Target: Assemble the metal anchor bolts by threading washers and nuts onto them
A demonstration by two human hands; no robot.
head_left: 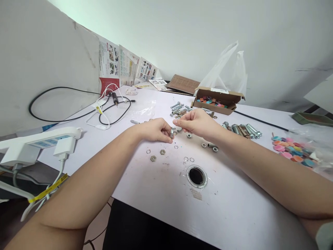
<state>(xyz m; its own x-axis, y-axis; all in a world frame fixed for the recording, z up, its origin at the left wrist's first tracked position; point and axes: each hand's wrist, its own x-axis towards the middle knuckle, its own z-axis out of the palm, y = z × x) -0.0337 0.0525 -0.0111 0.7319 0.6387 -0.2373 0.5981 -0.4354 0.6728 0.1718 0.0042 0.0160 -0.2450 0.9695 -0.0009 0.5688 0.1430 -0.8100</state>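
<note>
– Desk (234,208) first: white, broad, scuffed, with a round cable hole (196,176) near the front edge. What sits on it?

– A white power strip (39,142) hangs off the left corner. A clear plastic bag (226,69) stands at the back behind an open cardboard box (217,102) of coloured pieces. A black cable (52,89) loops against the left wall panel.

– And smaller?

– A row of anchor bolts (244,130) lies to the right, with a spread of coloured discs (288,149) beyond it. Both bare hands meet over the middle of the desk.

– How do the fingers stand?

– The left hand (154,130) has thumb and fingertips pinched closed on a short bolt (172,132), holding it upright just above the desk. The right hand (197,123) is pinched closed too, its fingertips right at the bolt's upper end. Whether they grip a small part or the bolt itself, I cannot tell.

– So the step in hand?

– Fitting work at the bolt's top, I judge. It calls for a steady left grip and fine turning from the right fingertips.

– Loose bits?

– Two hex nuts (153,158) lie just in front of the left hand, and thin washers (186,159) lie near the hole.
</note>
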